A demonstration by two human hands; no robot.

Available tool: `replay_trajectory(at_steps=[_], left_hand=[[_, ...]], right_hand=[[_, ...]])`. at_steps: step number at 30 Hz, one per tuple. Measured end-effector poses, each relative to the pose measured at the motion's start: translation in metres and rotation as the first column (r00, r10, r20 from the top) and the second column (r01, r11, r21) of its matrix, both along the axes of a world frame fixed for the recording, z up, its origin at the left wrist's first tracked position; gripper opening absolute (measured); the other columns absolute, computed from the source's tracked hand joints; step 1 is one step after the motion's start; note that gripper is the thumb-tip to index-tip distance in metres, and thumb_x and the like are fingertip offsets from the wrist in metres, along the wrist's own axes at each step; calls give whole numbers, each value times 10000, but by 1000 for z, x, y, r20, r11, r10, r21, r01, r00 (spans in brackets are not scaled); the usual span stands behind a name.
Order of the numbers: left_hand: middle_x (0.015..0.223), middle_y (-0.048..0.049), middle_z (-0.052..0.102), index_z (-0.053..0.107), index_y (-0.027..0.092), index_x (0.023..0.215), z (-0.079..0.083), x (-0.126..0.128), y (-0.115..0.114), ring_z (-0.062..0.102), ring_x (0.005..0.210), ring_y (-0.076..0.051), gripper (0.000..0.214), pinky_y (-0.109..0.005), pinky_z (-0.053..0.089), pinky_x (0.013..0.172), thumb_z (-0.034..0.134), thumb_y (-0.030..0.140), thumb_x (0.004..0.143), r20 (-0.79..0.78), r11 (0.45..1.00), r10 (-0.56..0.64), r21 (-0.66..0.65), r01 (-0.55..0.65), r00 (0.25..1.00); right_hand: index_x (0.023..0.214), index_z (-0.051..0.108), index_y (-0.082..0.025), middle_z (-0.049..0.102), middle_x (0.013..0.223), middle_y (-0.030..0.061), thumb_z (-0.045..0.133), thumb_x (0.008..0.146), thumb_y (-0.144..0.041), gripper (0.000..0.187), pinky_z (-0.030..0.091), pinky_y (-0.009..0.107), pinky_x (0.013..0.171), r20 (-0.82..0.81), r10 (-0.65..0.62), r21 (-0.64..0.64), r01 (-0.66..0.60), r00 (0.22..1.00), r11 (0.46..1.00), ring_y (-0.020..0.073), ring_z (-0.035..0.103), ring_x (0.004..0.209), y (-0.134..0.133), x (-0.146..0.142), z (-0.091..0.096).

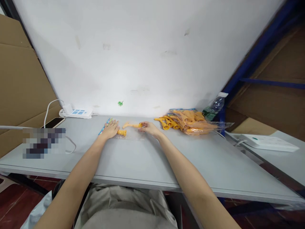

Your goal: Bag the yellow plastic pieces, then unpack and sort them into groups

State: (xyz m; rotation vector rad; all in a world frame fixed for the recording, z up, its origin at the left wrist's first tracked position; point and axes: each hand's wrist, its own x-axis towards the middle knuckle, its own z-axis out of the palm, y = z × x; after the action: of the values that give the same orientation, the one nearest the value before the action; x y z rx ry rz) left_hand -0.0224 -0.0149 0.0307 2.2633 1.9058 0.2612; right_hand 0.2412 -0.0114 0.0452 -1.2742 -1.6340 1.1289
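My left hand (111,128) lies flat, fingers stretched out, on a clear plastic bag (128,137) with a blue printed end. Under and beside that hand a yellow plastic horn (122,132) shows its flared end. My right hand (148,128) is closed on the flared end of another yellow horn (132,125), whose thin end points left. Whether this second horn is inside the bag or on top of it I cannot tell. To the right lie several loose yellow horns (165,124), partly against a pile of clear bags (193,122) filled with more of them.
A plastic bottle (215,106) leans at the back right. White power strips (79,113) sit at the back left and on the right-hand table. A phone (55,122) and a white cable (45,114) lie on the left. The white wall (147,57) bounds the grey table (143,162) behind.
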Motion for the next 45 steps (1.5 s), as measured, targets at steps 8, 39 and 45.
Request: replay_trajectory(at_steps=[8, 39, 45], left_hand=[[1605, -51, 179, 241, 189, 1532, 6, 23, -12, 127, 1492, -195, 628, -503, 77, 1201, 137, 447, 969, 38, 990, -126, -55, 128, 991], [1605, -89, 175, 318, 202, 1491, -1, -16, 6, 108, 1496, -219, 584, -611, 96, 1158, 151, 431, 981, 38, 999, 47, -1, -47, 998], [1603, -80, 183, 328, 214, 1489, 1, -16, 4, 110, 1495, -224, 580, -599, 120, 1162, 156, 429, 979, 18, 999, 40, 5, -40, 999]], right_hand=[[985, 730, -157, 742, 925, 36, 779, 666, -291, 349, 516, 340, 868, 147, 60, 140, -80, 987, 987, 206, 666, 856, 6, -20, -16], [1118, 691, -113, 648, 1152, 204, 362, 914, -236, 406, 361, 492, 941, 659, -592, 448, 391, 465, 804, 323, 584, 1057, 12, 44, -6], [1268, 614, -151, 576, 1312, 140, 380, 852, -86, 482, 386, 359, 956, 655, -480, 395, 277, 583, 876, 266, 495, 1198, 19, 45, -16]])
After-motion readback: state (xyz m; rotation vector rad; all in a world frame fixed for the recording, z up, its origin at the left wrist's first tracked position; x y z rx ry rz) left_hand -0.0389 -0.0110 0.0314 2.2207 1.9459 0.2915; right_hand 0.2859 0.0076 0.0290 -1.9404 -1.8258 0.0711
